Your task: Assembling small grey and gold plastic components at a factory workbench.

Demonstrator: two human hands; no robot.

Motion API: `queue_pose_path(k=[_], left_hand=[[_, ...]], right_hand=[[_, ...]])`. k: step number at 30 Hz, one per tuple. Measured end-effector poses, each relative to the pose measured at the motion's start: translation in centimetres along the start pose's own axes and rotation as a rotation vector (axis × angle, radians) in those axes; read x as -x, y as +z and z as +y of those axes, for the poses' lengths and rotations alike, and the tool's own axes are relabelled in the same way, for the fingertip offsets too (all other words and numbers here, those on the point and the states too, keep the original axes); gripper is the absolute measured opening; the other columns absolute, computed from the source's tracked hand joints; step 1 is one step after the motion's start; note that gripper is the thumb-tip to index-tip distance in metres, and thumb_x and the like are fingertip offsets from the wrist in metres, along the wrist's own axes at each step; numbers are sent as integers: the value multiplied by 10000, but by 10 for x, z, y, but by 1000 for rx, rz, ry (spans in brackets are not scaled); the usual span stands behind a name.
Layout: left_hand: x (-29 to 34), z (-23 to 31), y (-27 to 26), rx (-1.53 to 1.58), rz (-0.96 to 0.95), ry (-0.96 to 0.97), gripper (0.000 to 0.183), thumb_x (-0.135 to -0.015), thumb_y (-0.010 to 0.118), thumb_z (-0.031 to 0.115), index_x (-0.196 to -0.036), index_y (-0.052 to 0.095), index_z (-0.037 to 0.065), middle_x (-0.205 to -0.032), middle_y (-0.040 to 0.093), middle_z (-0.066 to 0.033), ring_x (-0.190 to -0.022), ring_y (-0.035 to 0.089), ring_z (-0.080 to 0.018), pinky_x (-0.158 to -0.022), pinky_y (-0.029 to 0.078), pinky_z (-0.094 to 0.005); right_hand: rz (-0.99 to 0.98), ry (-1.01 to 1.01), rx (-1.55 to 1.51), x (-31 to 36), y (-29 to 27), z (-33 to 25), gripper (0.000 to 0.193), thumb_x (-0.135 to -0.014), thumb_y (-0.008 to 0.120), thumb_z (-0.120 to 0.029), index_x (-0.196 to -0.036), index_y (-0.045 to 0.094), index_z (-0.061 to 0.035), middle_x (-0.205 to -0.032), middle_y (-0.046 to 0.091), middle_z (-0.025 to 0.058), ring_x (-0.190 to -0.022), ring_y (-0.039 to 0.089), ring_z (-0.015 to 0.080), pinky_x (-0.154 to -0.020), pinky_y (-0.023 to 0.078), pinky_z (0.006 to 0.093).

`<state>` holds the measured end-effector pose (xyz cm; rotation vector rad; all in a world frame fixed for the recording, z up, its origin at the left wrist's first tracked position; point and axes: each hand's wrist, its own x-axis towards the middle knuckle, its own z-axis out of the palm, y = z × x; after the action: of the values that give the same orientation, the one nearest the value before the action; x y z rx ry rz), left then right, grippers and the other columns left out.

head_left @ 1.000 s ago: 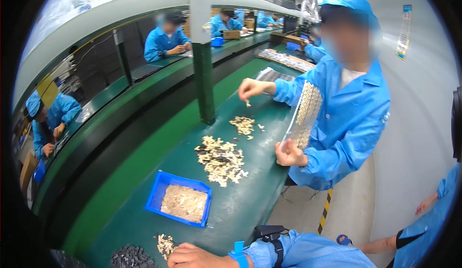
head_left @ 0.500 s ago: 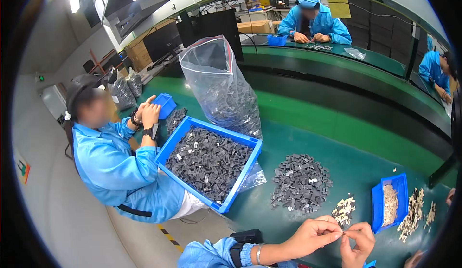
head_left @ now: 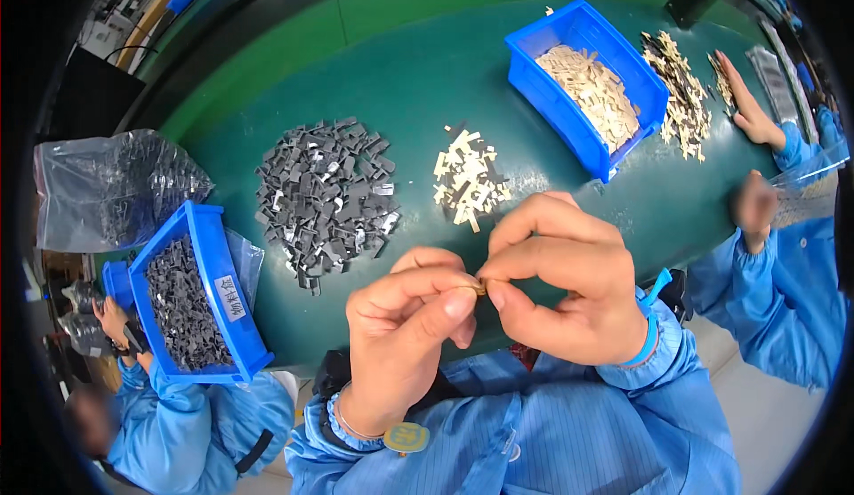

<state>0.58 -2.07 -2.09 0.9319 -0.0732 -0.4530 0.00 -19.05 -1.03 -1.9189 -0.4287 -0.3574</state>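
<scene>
Both hands meet over the green table's front edge, fingertips touching. My left hand [head_left: 405, 326] pinches between thumb and forefinger, and my right hand [head_left: 569, 277] pinches from the other side. Between them is a tiny brownish piece [head_left: 480, 288], mostly covered by the fingertips and too small to name. Just beyond the hands lies a small heap of cream and dark strips [head_left: 467, 175]. Left of it spreads a larger heap of small dark grey plastic parts [head_left: 327, 194], a few with pale faces.
A blue bin [head_left: 556, 104] of pale strips stands at the back right, with mixed strips [head_left: 680, 95] beyond it. At left are a blue tray [head_left: 206, 255] of dark parts and a clear plastic bag [head_left: 76, 188]. Co-workers in blue sit on both sides.
My view has swung down and to the right, so the hands now appear nearer the middle. Both hands still pinch together at the fingertips.
</scene>
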Motion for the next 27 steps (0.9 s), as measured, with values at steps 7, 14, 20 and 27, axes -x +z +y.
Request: queue_pose_path(k=[7, 14, 20, 27], left_hand=[[10, -9, 1, 9, 118, 47, 148, -828, 568, -12, -960, 623, -52, -932, 531, -102, -597, 512, -123, -510, 434, -247], [10, -15, 0, -111, 98, 154, 149, -817, 587, -14, -953, 633, -56, -908, 530, -99, -604, 512, -117, -508, 424, -225], [8, -17, -2, -203, 102, 212, 140, -802, 603, -25, -932, 643, -57, -900, 528, -96, -616, 511, -113, -510, 415, -215], [8, -14, -1, -46, 72, 98, 131, -816, 586, -16, -929, 643, -47, -906, 528, -88, -622, 506, -122, -524, 413, -242]], right_hand=[[45, -34, 131, 15, -2, -2, 134, -670, 685, -50, -798, 653, -28, -753, 576, 63, -651, 519, 165, -642, 362, 298], [74, -52, 219, 20, 9, -1, 124, -674, 694, -68, -784, 648, -38, -746, 571, 47, -637, 513, 159, -643, 341, 301], [94, 13, 111, 19, 15, 3, 103, -688, 680, -61, -775, 636, -27, -756, 576, 60, -648, 521, 167, -647, 347, 298], [105, 46, 12, 18, 16, 3, 74, -672, 644, -32, -740, 620, -19, -748, 577, 78, -663, 534, 182, -651, 372, 300]])
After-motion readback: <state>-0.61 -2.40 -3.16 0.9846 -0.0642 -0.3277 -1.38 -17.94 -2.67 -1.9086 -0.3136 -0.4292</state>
